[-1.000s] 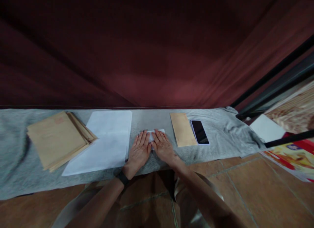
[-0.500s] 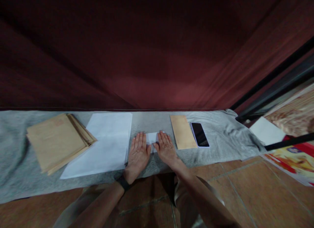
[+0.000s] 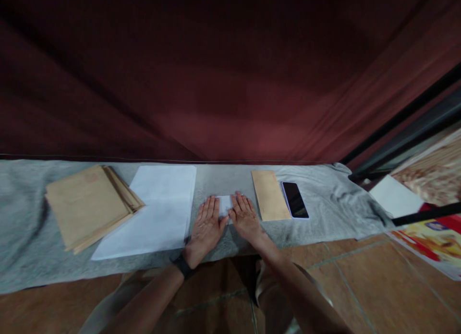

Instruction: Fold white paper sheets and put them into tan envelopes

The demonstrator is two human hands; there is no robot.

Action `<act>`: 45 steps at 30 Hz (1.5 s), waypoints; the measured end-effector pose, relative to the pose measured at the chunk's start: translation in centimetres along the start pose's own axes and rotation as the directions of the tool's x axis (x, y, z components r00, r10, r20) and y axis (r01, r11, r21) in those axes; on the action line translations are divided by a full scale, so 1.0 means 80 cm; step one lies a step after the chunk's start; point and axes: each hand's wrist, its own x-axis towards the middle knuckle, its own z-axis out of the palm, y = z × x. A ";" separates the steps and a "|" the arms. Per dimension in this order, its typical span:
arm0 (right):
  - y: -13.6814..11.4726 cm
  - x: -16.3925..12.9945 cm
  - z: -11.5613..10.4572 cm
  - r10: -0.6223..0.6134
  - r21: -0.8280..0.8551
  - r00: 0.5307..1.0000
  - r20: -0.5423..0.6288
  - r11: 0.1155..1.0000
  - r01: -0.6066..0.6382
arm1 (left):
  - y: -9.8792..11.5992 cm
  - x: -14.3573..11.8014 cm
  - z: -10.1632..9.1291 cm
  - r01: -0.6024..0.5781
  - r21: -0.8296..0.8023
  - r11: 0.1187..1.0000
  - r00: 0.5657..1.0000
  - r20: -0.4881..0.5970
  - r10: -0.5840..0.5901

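Note:
A small folded piece of white paper lies on the grey cloth, mostly covered by my two hands. My left hand rests flat on its left part, fingers stretched out and pointing away from me. On the right part, my right hand also lies flat with its fingers extended. Only a strip of the paper shows between them. Just right of my right hand is a single brown envelope. Left of my left hand are large white paper sheets, loosely stacked.
A pile of brown envelopes overlaps the sheets' left side. A phone lies beside the single envelope. The grey cloth covers a narrow bench against a dark red curtain. Black bars and a colourful box are at the right.
My left hand has slid slightly right over the folded paper, narrowing the gap between my hands. My right hand stays nearly in place. The whole view has shifted a little.

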 end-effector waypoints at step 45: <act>0.003 0.020 -0.011 0.015 0.040 0.998 0.069 0.999 -0.018 | -0.034 0.053 -0.019 0.338 -0.263 0.904 0.940 0.042 -0.339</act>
